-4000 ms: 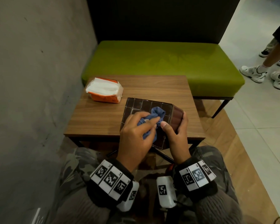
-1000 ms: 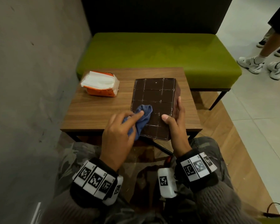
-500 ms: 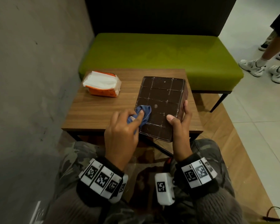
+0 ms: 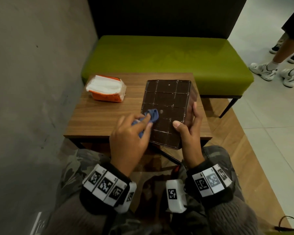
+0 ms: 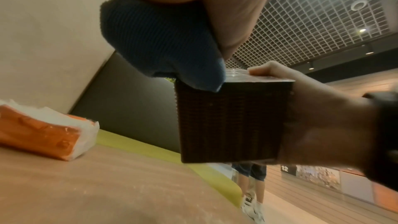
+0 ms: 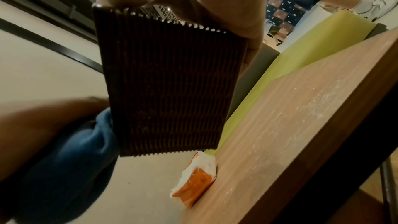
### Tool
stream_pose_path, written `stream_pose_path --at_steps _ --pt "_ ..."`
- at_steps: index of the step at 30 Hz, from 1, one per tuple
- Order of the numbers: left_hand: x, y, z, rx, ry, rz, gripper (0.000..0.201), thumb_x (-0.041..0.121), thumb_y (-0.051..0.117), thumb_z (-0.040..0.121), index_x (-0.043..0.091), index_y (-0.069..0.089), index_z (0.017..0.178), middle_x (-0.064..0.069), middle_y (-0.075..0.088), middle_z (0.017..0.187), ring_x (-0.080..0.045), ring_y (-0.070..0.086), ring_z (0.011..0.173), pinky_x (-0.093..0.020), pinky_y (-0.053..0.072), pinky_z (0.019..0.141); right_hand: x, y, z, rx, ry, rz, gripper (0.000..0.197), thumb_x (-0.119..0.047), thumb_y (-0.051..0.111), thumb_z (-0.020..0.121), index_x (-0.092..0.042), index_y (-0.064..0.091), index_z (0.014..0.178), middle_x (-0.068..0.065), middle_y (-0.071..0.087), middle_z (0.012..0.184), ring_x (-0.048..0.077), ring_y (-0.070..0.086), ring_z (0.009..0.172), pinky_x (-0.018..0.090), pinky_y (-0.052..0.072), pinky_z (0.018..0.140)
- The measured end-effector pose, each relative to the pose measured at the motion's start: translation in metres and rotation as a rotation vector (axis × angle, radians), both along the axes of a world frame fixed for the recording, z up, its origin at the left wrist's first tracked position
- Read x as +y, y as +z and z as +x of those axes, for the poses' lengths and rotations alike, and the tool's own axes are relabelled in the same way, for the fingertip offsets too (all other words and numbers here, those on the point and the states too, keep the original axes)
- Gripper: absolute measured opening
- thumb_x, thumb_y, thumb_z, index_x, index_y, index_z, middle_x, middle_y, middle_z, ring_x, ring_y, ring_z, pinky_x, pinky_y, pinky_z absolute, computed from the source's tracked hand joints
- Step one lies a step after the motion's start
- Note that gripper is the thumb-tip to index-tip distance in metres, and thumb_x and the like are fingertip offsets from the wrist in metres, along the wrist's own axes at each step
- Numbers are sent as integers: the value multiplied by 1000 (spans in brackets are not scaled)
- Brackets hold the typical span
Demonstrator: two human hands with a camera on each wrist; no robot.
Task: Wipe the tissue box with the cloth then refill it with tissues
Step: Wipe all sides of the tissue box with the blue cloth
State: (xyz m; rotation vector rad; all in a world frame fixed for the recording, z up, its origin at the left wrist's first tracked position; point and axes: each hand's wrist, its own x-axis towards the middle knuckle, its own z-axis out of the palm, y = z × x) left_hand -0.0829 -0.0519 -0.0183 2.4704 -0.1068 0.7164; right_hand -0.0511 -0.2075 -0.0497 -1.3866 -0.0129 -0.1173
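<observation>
The dark brown tissue box (image 4: 166, 106) (image 5: 230, 122) (image 6: 168, 81) is held above the wooden table (image 4: 105, 119), its gridded face turned up. My right hand (image 4: 187, 128) grips its right side, thumb on the upper face, fingers along the side. My left hand (image 4: 131, 133) holds a bunched blue cloth (image 4: 150, 116) (image 5: 161, 45) (image 6: 71, 159) and presses it on the box's left edge. An opened orange pack of white tissues (image 4: 106, 90) (image 5: 43, 130) (image 6: 193, 180) lies at the table's far left.
A green bench (image 4: 166, 56) with a dark backrest stands beyond the table. A grey wall (image 4: 32, 82) runs close on the left. Another person's legs and white shoes (image 4: 263, 72) stand on the tiled floor at the far right.
Over four seconds the box was turned from lying crosswise to lengthwise. In the last second the cloth slid to the box's left edge. My right hand kept its grip.
</observation>
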Motion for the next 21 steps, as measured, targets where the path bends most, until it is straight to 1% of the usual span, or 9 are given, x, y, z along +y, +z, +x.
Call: stream_pose_path --at_steps 2,4,7,8,12,14,18,19,21 --pt "4 5 12 -8 68 -45 21 26 60 87 20 70 104 1 62 96 -15 55 86 -30 49 62 3 -2 -3 7 -1 -18 87 -43 68 69 -42 22 144 0 36 148 17 46 131 52 43 104" --pt "0 5 7 -17 37 -9 21 21 61 85 19 69 105 0 62 96 -15 54 86 -25 45 64 4 1 -3 12 -31 2 83 -44 67 68 -45 26 140 -4 40 145 15 48 128 51 45 102" --pt "-6 -7 -17 -8 -120 117 24 21 59 85 17 68 107 -1 63 99 -13 54 86 -22 46 68 -1 4 3 -10 -57 45 86 -42 64 65 -36 25 142 -19 45 133 1 54 119 39 48 99" --pt "-2 -9 -18 -12 -134 129 24 22 57 85 18 68 107 0 63 99 -12 54 86 -23 47 68 -1 4 3 -8 -49 41 87 -42 64 65 -34 25 143 -21 45 132 1 54 118 39 49 99" --pt "7 -6 -1 -45 21 -5 22 20 58 84 18 70 102 1 63 95 -14 53 82 -28 49 62 7 1 1 22 -62 38 85 -44 64 66 -40 23 141 -8 43 139 13 50 125 47 46 102" --pt "-8 -5 -9 -53 -9 9 21 17 61 83 17 70 103 0 63 95 -14 53 83 -29 50 63 11 2 3 3 -113 36 88 -45 63 66 -36 22 143 -12 45 135 5 52 120 40 46 102" --pt "-28 -2 -26 -42 -183 62 23 18 62 83 19 69 105 3 64 97 -12 54 85 -24 49 67 13 1 6 -19 -149 68 91 -38 63 70 -24 18 148 -24 46 126 -12 54 111 18 47 91" --pt "-24 -1 -21 -41 -162 67 21 19 61 84 20 70 103 4 64 97 -11 54 85 -22 48 66 13 -1 6 -15 -160 72 92 -37 63 70 -24 17 148 -25 44 126 -13 53 111 16 46 91" --pt "-13 -1 -9 -23 -61 54 20 19 60 82 20 71 99 4 64 95 -11 54 84 -22 48 63 12 -2 4 12 -182 80 97 -43 63 67 -27 14 149 -19 45 130 -7 52 114 25 47 97"
